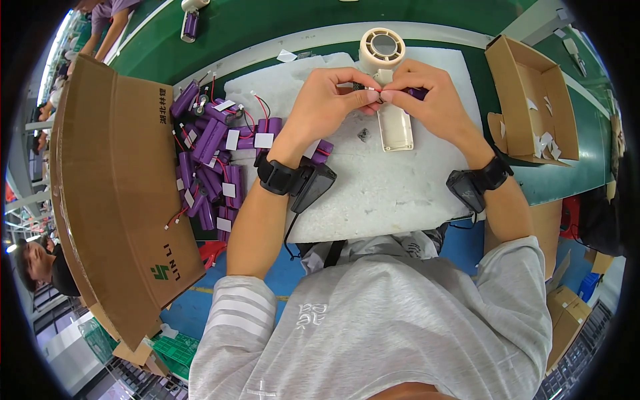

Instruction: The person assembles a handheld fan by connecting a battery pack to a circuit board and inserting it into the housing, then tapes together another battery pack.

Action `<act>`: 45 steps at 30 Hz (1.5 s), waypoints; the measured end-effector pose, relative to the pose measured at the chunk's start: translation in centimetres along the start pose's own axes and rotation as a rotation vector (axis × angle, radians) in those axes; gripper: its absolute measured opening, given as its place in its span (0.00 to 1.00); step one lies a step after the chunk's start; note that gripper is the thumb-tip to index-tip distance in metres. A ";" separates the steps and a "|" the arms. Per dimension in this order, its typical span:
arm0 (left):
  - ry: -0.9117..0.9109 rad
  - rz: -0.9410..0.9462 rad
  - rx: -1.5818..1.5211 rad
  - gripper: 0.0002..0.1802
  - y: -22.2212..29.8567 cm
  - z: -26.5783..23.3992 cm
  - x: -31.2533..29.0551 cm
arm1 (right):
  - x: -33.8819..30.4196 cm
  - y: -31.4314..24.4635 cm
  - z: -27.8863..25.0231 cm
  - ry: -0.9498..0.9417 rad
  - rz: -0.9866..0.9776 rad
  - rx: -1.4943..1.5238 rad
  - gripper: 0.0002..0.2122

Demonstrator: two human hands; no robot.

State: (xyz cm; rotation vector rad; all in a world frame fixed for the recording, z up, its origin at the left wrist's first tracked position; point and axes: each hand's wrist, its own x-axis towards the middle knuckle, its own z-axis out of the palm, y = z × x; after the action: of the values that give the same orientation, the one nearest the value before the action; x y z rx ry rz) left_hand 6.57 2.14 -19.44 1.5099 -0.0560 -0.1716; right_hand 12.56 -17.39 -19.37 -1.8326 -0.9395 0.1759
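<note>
Head view, both hands' fingers pinching a purple cylindrical battery (417, 93) with thin red wire, above cream handheld fan (387, 80).

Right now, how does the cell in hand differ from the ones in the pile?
The held cell is single, pinched between the left hand and right hand over the cream fan, mostly hidden by fingers. The pile cells lie loose, untouched and jumbled beside the foam pad. Both are purple cylinders with red wires.

left hand (331, 100) + right hand (430, 93): pinching purple battery (417, 94) wires | above cream fan housing (389, 87) | white foam pad (380, 180)
</note>
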 end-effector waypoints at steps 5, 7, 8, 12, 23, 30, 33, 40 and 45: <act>-0.079 -0.001 0.020 0.12 0.3 -0.6 -0.2 | -0.1 0.1 0.1 -0.012 0.010 0.008 0.04; -0.113 0.001 0.036 0.14 0.4 -0.7 -0.2 | -0.1 0.1 0.1 -0.018 0.011 0.003 0.04; -0.093 0.007 0.039 0.14 0.4 -0.6 -0.2 | 0.0 0.0 0.0 -0.023 0.012 -0.002 0.04; -0.036 0.026 0.055 0.16 0.4 -0.7 -0.2 | 0.0 -0.1 0.1 -0.029 0.012 -0.020 0.04; 0.005 0.014 0.090 0.17 0.4 -1.0 -0.1 | -0.1 -0.1 0.2 0.002 0.016 -0.044 0.05; 0.038 -0.033 -0.119 0.17 0.7 -0.5 -0.1 | -0.1 -0.3 0.2 0.035 -0.008 -0.073 0.04; 0.037 -0.029 -0.111 0.17 0.8 -0.6 -0.1 | 0.0 -0.6 0.1 0.014 0.036 -0.074 0.04; 0.039 0.009 0.040 0.19 0.7 -0.3 -0.1 | -0.2 -0.3 0.3 0.035 -0.054 -0.099 0.04; 0.019 0.056 0.138 0.23 0.8 0.0 -0.3 | -0.3 -0.4 0.5 0.042 -0.102 -0.131 0.03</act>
State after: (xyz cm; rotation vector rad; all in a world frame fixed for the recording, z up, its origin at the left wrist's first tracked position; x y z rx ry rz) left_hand 6.35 2.23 -18.67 1.6453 -0.0964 -0.1103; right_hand 11.87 -17.19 -19.42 -1.8953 -1.0329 0.0127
